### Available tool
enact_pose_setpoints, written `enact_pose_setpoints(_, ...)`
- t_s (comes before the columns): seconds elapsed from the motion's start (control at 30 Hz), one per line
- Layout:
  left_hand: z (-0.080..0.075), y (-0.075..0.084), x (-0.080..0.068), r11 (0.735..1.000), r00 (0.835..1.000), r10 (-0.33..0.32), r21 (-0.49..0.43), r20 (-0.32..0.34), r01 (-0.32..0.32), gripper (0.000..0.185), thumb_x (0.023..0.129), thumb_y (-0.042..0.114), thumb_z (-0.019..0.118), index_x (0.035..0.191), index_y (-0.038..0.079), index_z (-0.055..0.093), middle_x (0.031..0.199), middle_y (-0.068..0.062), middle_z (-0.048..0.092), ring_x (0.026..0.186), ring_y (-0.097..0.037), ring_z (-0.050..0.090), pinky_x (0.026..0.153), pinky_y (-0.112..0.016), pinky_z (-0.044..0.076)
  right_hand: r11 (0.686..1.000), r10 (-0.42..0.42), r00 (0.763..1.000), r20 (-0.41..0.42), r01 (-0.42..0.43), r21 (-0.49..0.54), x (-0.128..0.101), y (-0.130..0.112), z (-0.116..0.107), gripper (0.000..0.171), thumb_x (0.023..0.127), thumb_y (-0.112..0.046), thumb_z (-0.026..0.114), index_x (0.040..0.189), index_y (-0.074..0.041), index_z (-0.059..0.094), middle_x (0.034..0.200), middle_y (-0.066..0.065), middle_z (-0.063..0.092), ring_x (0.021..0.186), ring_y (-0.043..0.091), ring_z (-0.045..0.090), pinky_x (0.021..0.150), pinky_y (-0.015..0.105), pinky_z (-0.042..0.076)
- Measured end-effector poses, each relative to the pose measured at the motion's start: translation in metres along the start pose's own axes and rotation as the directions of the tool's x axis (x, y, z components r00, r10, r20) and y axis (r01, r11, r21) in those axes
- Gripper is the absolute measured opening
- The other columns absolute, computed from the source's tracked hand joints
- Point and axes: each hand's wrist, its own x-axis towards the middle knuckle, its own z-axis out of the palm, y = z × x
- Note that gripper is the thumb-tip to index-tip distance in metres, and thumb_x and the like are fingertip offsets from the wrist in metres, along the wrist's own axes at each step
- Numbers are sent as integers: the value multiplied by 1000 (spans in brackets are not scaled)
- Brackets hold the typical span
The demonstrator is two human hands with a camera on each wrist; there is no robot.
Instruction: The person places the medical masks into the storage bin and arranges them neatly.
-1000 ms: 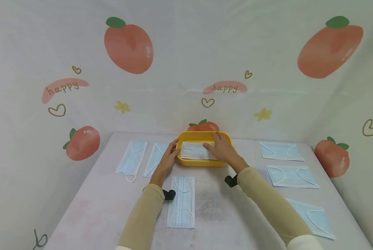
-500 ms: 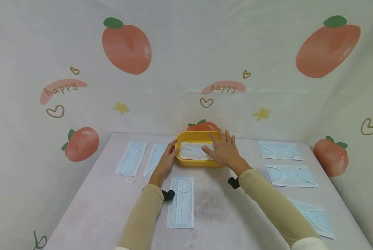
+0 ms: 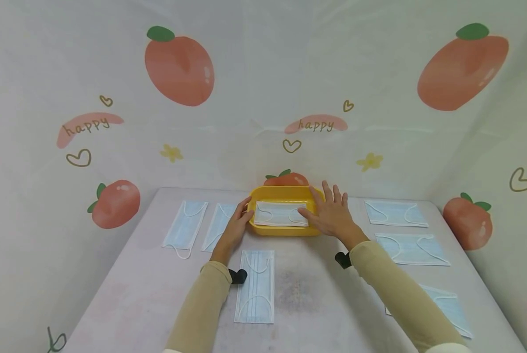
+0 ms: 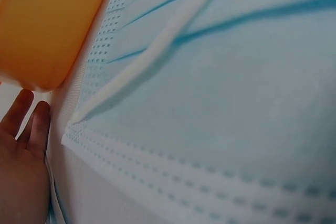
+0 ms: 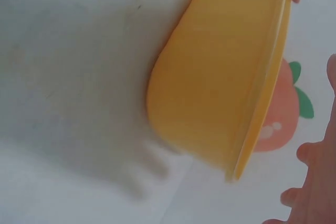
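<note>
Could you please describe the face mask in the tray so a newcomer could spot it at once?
At the table's far edge sits a yellow tray. The blue face mask lies inside it, unlike the others spread flat on the table.

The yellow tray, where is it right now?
In the head view the yellow tray sits at the far middle of the table, against the wall, between the left hand and right hand, holding a face mask.

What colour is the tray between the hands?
The tray is yellow, seen best in the head view.
</note>
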Motion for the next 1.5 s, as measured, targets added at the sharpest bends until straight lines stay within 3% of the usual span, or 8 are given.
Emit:
enact_pose_setpoints(0.3, 1, -1, 2, 1000, 1000, 17, -3, -2, -17, 50, 107, 35, 46, 155, 41, 35, 162, -9, 35, 150, -34, 35, 127, -56, 25, 999, 52, 999, 7, -52, -13, -8, 21, -3, 91, 97, -76, 33, 165, -20, 15, 171, 23, -2, 154, 56, -1, 121, 76, -4)
enact_pose_setpoints(0.7, 2, -4, 2, 1000, 1000, 2, -23, -7, -2, 49, 107, 35, 46, 154, 45, 35, 163, -6, 34, 151, -31, 33, 128, -55, 24, 993, 121, 993, 10, -121, -5, -18, 60, -1, 97, 95, -79, 29, 164, -14, 13, 169, 29, -2, 152, 59, -1, 119, 77, -5)
enact_pose_setpoints(1.5, 0, 2, 0, 1000, 1000, -11, -24, -5, 11, 48, 107, 37, 47, 153, 46, 37, 164, -6, 34, 152, -32, 33, 128, -55, 23, 992, 125, 992, -1, -125, -27, -32, 125, -5, 94, 99, -74, 33, 160, -4, 21, 161, 39, 12, 145, 65, 11, 114, 82, 9)
